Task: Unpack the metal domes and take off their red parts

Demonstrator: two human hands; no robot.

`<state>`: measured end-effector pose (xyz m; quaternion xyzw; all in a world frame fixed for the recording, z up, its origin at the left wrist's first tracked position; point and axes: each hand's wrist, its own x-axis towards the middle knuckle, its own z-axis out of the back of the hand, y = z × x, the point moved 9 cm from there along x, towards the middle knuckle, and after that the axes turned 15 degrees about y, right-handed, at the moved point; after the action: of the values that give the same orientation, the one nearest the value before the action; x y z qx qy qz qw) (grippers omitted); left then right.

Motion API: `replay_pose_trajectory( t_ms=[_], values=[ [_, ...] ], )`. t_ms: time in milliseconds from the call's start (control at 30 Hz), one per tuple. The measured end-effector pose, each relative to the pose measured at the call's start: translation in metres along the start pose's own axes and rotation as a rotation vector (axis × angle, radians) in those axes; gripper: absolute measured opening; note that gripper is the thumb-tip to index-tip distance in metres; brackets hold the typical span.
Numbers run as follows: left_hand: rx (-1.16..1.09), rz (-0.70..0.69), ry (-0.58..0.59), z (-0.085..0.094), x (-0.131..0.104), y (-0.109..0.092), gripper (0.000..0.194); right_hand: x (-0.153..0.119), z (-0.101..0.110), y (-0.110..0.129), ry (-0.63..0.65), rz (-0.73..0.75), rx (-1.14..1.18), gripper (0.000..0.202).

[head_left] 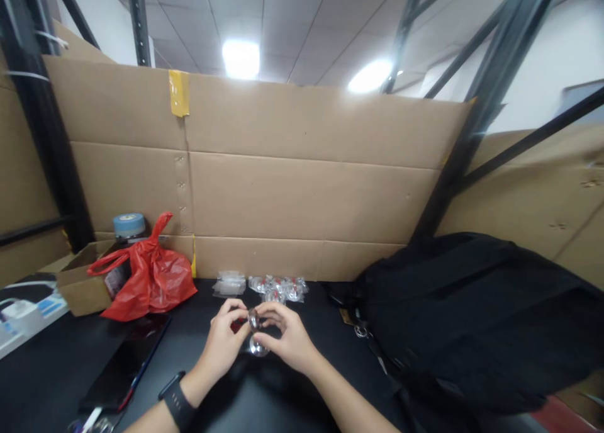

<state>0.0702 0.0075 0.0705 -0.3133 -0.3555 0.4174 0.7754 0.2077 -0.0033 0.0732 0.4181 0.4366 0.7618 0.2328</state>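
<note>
Just above the black table, the fingers of my left hand (226, 331) and my right hand (286, 340) close round a small shiny round piece (253, 320) that looks like a clear or metallic cap. A second shiny round piece (258, 347) shows right below it, by my right thumb. Whether the two are joined, I cannot tell. A bit of red is partly hidden behind my left fingers. Beyond my hands lie several small clear packets with red bits (278, 287) and a stack of clear plastic pieces (229, 283).
To the left are a phone (127, 360), a tied red plastic bag (151, 275), a small cardboard box (82, 288), a blue-lidded jar (129, 226) and a white power strip (33, 323). A black backpack (476, 320) fills the right. Cardboard panels (292, 200) wall the back.
</note>
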Motion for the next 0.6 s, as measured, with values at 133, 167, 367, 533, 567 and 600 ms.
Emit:
replay_pose_trajectory(
  t_ms=[133,167,367,533,567,600],
  values=[
    [-0.006,-0.016,-0.036,0.0,-0.002,0.0,0.021,0.0,-0.003,-0.001,0.012,-0.025,0.035,0.035],
    [-0.003,-0.02,-0.048,0.001,-0.003,-0.001,0.021,0.0,-0.004,0.0,0.013,-0.027,0.026,0.034],
    [0.161,-0.035,-0.091,0.006,-0.007,-0.011,0.018,0.0,-0.005,-0.005,-0.02,-0.058,0.01,0.035],
    [0.398,-0.069,-0.088,0.005,-0.009,-0.018,0.015,0.001,-0.005,-0.026,-0.048,-0.092,0.071,0.037],
    [0.429,-0.088,-0.078,0.004,-0.008,-0.018,0.015,0.001,-0.005,-0.031,-0.046,-0.101,0.07,0.038],
    [0.453,-0.104,-0.067,0.002,-0.007,-0.018,0.015,0.002,-0.005,-0.037,-0.043,-0.111,0.072,0.039]
  ],
)
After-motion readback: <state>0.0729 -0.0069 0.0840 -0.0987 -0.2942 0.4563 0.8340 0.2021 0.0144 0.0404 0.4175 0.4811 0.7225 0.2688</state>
